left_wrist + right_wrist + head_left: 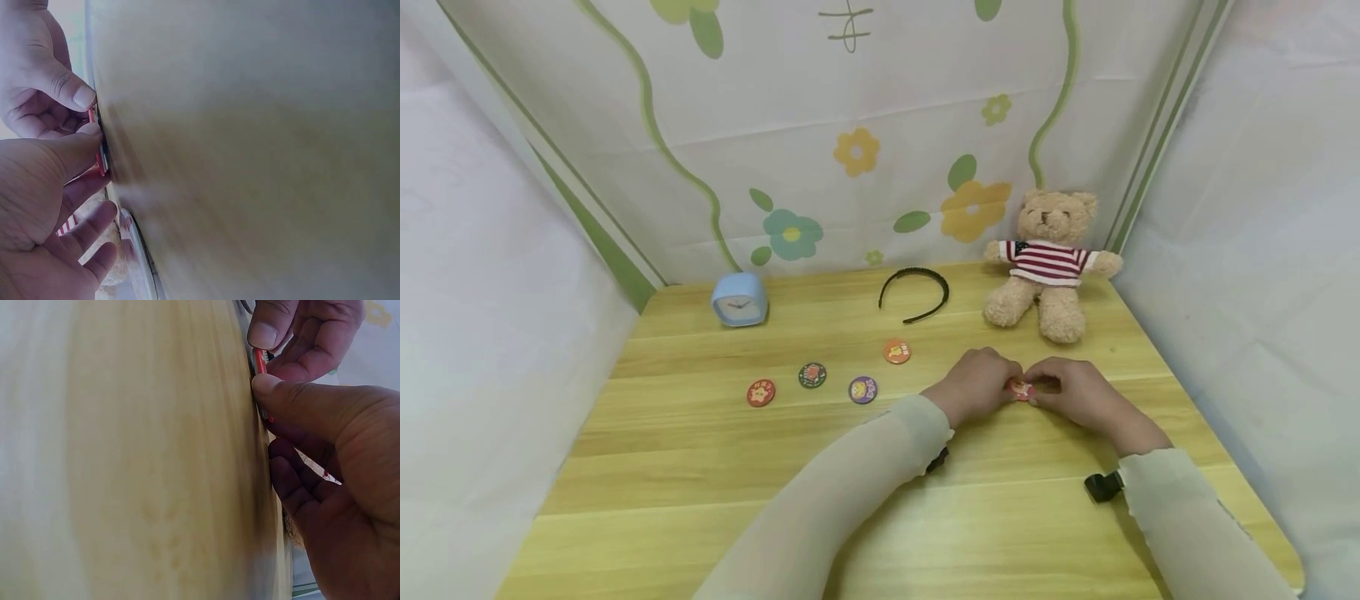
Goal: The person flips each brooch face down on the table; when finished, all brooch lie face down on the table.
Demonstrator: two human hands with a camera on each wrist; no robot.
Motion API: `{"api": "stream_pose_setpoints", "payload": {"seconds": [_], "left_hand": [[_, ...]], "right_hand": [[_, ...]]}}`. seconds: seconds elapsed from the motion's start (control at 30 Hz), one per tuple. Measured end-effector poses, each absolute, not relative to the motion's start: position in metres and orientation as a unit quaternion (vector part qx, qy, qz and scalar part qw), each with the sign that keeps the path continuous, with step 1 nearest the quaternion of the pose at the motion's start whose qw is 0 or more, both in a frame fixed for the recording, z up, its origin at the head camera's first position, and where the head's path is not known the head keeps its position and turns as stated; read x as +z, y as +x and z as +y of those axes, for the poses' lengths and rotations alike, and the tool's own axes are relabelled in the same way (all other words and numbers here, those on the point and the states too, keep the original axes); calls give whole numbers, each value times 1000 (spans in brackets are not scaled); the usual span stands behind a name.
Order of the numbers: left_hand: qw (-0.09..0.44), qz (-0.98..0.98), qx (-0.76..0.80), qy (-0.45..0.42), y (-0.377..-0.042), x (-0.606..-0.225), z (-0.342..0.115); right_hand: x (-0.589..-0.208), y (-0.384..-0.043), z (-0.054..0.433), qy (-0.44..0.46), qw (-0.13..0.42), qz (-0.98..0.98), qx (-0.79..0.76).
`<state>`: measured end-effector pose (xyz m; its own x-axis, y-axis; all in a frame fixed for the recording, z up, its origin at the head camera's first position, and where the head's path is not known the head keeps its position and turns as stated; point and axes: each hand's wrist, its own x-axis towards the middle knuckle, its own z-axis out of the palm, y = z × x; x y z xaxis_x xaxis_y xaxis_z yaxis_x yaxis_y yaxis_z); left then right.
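Note:
Both hands meet over the right half of the table at a small round red badge (1021,389). The left hand (976,385) pinches its left side between thumb and fingers. On the other side, the right hand (1078,396) grips it by thumb and fingertips. Seen edge-on in the left wrist view, the badge (100,150) has a red rim and sits close to the tabletop. The right wrist view likewise shows its red edge (261,362) between the two thumbs; fingers hide much of it. A red-and-white disc (134,253) lies near the left hand's lower fingers.
Red (761,392), green (812,375), purple (862,389) and orange (897,351) badges lie left of the hands. Behind stand a blue clock (740,299), a black headband (942,287) and a teddy bear (1047,262). White cloth walls (880,108) enclose the wooden table (700,467).

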<state>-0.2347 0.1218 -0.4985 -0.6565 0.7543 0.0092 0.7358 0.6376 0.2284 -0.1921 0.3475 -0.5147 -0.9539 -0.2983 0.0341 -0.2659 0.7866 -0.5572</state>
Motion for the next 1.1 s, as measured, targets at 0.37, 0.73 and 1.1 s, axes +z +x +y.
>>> {"api": "stream_pose_setpoints", "payload": {"seconds": [0.37, 0.73, 1.1], "left_hand": [[34, 908, 80, 410, -237, -494, 124], [14, 926, 101, 362, -236, -489, 130], [37, 926, 93, 365, -231, -496, 138]], "right_hand": [[-509, -191, 354, -151, 19, 947, -282], [-507, -193, 346, -114, -38, 953, -277], [-512, -193, 350, -125, -9, 953, -276]]}}
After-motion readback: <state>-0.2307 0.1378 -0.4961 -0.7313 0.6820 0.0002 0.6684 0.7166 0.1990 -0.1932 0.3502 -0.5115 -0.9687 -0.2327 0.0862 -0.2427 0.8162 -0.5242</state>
